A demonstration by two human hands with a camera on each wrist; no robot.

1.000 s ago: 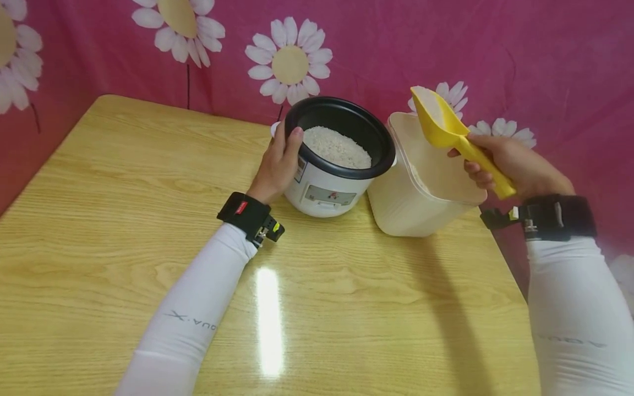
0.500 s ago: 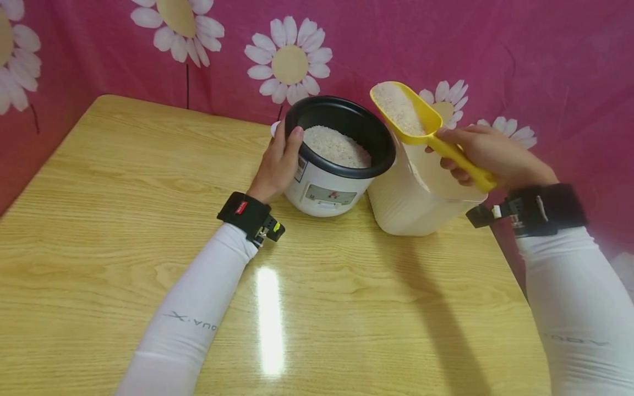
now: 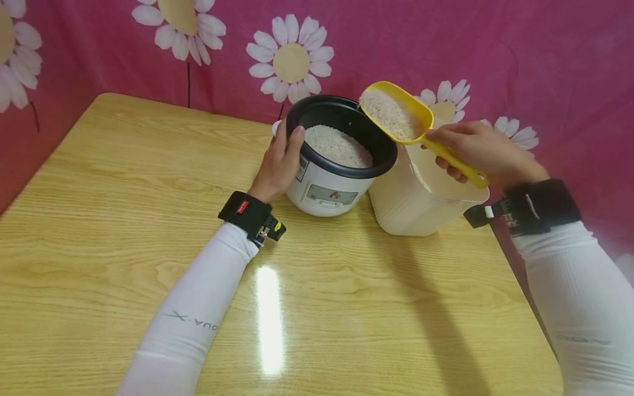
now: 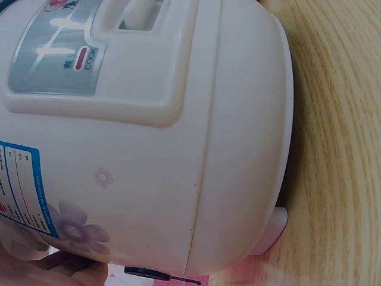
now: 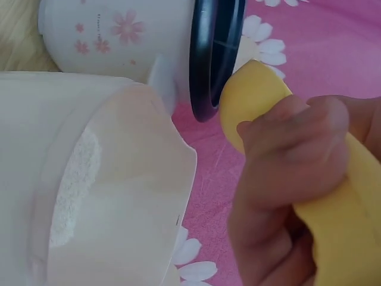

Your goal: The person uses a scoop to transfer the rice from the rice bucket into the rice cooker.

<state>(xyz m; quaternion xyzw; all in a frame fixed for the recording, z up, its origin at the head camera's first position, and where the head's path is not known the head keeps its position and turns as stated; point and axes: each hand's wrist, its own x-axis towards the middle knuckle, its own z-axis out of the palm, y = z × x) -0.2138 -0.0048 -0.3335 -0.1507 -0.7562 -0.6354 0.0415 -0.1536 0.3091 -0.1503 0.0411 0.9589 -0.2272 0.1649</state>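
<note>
My right hand [image 3: 487, 151] grips the handle of a yellow scoop [image 3: 428, 118], palm side down. White rice [image 3: 391, 113] fills the scoop, whose tip hangs over the right rim of the rice cooker [image 3: 322, 199]. A few grains show in the air by that tip. My left hand [image 3: 278, 170] holds the cooker's left side, thumb at the black rim. Its other fingers are partly hidden; the left wrist view shows some fingers [image 4: 53, 271] against the white body. Inside the black pot [image 3: 342, 170] lies a heap of rice [image 3: 339, 147].
A cream bin [image 3: 406, 209] stands against the cooker's right side; rice [image 5: 77, 185] lies inside it in the right wrist view. Both stand near the back of the wooden table [image 3: 148, 220]. Behind hangs a pink cloth [image 3: 376, 38] with white daisies.
My right hand has carried the scoop leftward from above the bin to the cooker's rim, turning its rice-filled face more into view. The left hand and cooker have stayed put.
</note>
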